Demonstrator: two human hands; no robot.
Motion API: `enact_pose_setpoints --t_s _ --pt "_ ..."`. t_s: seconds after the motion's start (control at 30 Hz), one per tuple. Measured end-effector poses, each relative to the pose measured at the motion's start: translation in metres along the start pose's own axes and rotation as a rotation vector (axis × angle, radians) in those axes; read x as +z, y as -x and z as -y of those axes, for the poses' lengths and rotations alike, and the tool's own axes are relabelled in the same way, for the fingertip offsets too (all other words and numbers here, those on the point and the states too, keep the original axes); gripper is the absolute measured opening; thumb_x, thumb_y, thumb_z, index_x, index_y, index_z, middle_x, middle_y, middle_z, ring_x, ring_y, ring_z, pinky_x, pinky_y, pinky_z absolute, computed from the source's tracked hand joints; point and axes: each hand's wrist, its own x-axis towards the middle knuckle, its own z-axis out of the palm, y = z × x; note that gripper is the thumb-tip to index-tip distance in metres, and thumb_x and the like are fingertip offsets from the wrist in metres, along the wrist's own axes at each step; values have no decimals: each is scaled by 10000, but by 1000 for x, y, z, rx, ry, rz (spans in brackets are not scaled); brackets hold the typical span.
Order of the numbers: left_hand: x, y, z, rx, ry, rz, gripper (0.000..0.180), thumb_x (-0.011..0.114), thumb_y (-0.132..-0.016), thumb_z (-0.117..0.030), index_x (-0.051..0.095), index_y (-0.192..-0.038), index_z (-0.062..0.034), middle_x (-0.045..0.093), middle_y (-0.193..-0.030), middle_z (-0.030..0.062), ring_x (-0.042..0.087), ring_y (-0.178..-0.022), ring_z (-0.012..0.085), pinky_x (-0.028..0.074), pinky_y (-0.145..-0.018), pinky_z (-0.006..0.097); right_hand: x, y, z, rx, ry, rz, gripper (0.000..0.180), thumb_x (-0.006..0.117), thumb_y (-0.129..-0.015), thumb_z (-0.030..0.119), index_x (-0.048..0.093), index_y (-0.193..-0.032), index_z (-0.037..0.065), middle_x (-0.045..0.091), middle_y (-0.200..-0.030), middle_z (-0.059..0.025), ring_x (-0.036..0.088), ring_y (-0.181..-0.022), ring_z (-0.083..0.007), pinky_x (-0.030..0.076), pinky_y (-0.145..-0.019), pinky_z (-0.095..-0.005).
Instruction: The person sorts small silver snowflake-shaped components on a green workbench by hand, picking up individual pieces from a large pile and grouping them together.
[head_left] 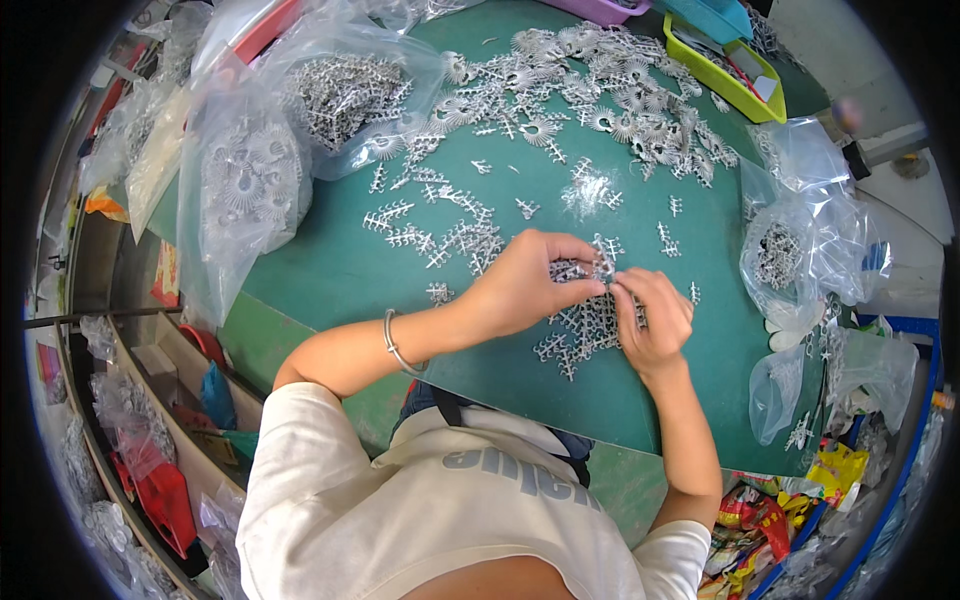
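- Left hand (520, 285) is reaching in from the lower left, its grip pinched shut on a small grey plastic branched part (570, 270), wrist wearing a thin silver bracelet (395, 345).
- Right hand (650, 320) is sitting just beside it, fingertips (625, 290) closing on the same part from the other side; both hands are touching at the part.
- The part is being held just above the green bench (330, 270), near the bench's middle, right over a small pile of like grey pieces (580, 335) lying under and between the hands.
- More branched sprues (440, 230) are lying scattered left of the hands, well apart from the grip.
- A wide spread of round fan-shaped grey pieces (600, 100) is covering the far side of the bench.
- Clear plastic bags (260, 170) full of grey parts are sitting at the left edge; another clear bag (790, 255) with parts is sitting at the right edge.
- A yellow-green tray (720, 75) is resting at the far right corner.
- Person is wearing a white shirt (430, 510), bending over the bench.
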Motion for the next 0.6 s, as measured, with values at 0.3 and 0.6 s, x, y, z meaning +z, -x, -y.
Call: enact_pose_setpoints --t_s 0.3,0.6 --pt "4 3 5 42 5 3 181 643 -813 -62 662 -989 -28 588 -810 22 521 -614 54 426 -523 203 -6 -1 28 788 -441 -132 53 553 -870 23 587 -869 -17 635 -766 -86 537 -554 -88 418 -475 -223" --pt "-12 -27 30 151 -338 -129 203 646 -780 -43 656 -979 -7 669 -854 91 618 -749 155 498 -708 288 -14 2 6 1230 -1149 -397 149 487 -903 137 534 -844 10 594 -802 -118 524 -555 -158 380 -399 -226"
